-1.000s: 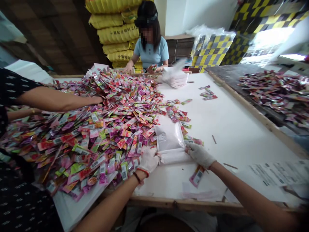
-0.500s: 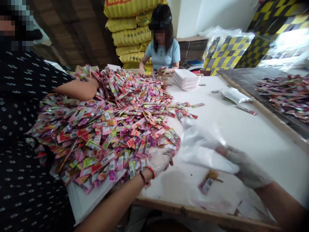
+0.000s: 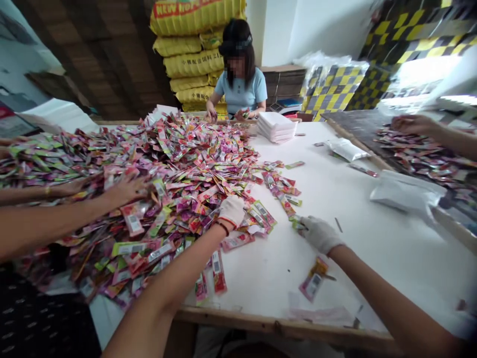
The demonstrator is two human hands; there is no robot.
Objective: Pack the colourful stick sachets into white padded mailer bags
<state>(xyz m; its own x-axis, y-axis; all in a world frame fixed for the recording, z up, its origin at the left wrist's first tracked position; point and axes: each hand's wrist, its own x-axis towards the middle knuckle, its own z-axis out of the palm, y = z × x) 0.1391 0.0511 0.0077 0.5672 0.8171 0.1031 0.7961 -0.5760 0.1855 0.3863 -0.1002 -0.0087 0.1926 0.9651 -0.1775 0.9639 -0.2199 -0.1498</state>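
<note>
Long, colourful snack sachets [image 3: 201, 174] lie in a big heap over the left and middle of the white table. My left hand [image 3: 231, 211], in a pale glove, reaches into the heap's right edge, its fingers mostly hidden and pointing down among the sachets. My right hand [image 3: 318, 232], gloved too, is low over the table with its fingers closed around the end of a green sachet [image 3: 296, 223]. A short row of loose sachets [image 3: 279, 186] runs up from there. One more sachet [image 3: 313, 281] lies alone near the front edge.
A filled white bag [image 3: 406, 193] and a smaller one [image 3: 347, 148] lie at the right. Behind stands a stack of white packs [image 3: 276, 127]. Co-workers' hands [image 3: 126, 191] work in the heap on my left; a person [image 3: 240, 89] sits opposite. Another hand [image 3: 413, 124] is far right.
My right hand has let go of the white bag, now lying at the right, and has moved to the loose sachets. My left hand has shifted forward into the heap. A co-worker's arms have come nearer.
</note>
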